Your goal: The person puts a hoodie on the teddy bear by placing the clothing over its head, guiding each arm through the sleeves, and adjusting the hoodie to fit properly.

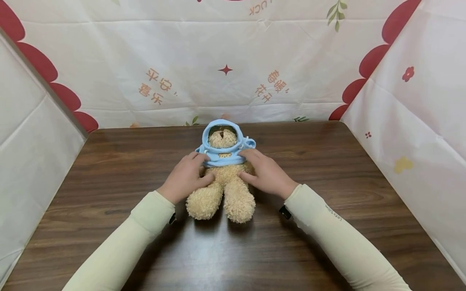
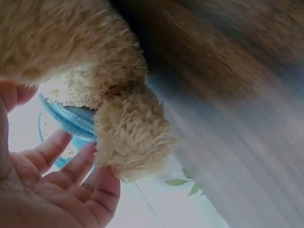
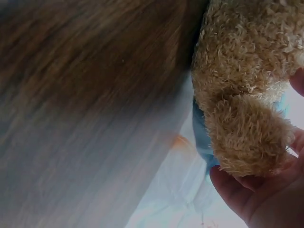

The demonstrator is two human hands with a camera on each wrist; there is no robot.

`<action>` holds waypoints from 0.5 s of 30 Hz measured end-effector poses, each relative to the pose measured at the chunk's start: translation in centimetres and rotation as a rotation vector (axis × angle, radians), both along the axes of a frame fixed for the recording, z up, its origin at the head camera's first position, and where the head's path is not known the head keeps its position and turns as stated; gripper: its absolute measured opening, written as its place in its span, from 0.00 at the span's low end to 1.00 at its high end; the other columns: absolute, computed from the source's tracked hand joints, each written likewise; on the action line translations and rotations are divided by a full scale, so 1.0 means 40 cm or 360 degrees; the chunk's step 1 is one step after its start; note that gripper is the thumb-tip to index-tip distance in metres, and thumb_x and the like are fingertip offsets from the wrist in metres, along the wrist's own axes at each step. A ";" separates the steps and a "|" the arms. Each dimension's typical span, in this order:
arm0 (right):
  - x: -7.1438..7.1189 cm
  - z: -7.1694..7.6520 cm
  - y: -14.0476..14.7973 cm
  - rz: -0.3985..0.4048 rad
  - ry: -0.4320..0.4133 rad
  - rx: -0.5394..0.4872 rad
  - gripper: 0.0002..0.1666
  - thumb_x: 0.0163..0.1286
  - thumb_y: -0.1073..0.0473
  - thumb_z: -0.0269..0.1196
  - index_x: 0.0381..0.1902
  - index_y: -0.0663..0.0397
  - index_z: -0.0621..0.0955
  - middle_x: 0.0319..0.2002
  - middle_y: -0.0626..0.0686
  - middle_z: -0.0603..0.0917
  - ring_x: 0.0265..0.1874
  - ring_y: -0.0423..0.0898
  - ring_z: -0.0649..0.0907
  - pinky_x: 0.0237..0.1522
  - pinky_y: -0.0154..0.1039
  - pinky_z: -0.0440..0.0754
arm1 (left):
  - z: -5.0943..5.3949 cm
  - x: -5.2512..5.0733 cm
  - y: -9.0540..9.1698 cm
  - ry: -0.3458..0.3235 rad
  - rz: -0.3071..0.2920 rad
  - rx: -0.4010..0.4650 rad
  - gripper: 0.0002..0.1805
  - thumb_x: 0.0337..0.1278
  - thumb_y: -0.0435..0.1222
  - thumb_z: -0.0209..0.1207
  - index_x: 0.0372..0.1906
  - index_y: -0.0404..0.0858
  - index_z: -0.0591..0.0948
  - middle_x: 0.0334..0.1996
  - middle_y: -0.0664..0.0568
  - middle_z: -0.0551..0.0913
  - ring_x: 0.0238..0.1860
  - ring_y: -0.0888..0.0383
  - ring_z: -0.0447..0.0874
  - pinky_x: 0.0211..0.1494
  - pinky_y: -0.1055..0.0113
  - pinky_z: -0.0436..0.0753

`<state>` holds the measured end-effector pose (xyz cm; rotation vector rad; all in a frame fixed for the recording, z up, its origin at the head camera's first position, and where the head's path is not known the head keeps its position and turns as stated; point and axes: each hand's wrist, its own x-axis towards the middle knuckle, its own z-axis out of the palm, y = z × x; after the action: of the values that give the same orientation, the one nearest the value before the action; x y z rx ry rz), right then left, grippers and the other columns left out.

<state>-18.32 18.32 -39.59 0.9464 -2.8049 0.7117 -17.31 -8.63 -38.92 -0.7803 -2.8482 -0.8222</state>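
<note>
A shaggy tan stuffed toy is seen at upper left. Its stubby limb and blue clothing are touched by spread fingertips of the left hand. The brown table is blurred; green leaves are printed on pale fabric below.

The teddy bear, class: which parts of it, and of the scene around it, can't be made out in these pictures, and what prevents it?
Head view: the eyes of the teddy bear, covered by the blue hood.
Head view: fine detail of the chest patch, too small.
Left wrist view: much of the grain on the tabletop, blurred.
Right wrist view: part of the right hand, cut off by the right edge.
</note>
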 end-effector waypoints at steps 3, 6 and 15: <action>-0.004 0.001 0.005 -0.0028 -0.0006 -0.0037 0.33 0.71 0.49 0.64 0.69 0.54 0.69 0.64 0.55 0.71 0.36 0.44 0.78 0.46 0.45 0.77 | 0.002 -0.006 -0.003 -0.0024 0.0001 -0.0011 0.25 0.63 0.45 0.61 0.58 0.33 0.77 0.53 0.42 0.78 0.51 0.46 0.77 0.56 0.52 0.75; -0.007 0.000 0.009 -0.0037 -0.0020 -0.0050 0.34 0.71 0.49 0.63 0.69 0.55 0.69 0.65 0.56 0.71 0.40 0.45 0.78 0.48 0.47 0.78 | 0.005 -0.010 -0.003 -0.0057 0.0013 -0.0033 0.27 0.64 0.47 0.61 0.61 0.33 0.76 0.55 0.42 0.77 0.55 0.44 0.76 0.59 0.50 0.74; -0.012 -0.015 0.011 -0.0067 -0.0076 -0.0078 0.33 0.71 0.48 0.63 0.68 0.55 0.69 0.65 0.55 0.70 0.40 0.45 0.77 0.47 0.46 0.77 | 0.006 -0.011 -0.004 -0.0091 0.0010 -0.0038 0.28 0.65 0.49 0.62 0.63 0.36 0.76 0.56 0.43 0.78 0.53 0.47 0.78 0.58 0.52 0.75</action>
<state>-18.80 18.74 -40.20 0.8708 -2.8250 0.8039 -17.75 -8.79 -38.69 -0.7620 -2.9143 -0.8243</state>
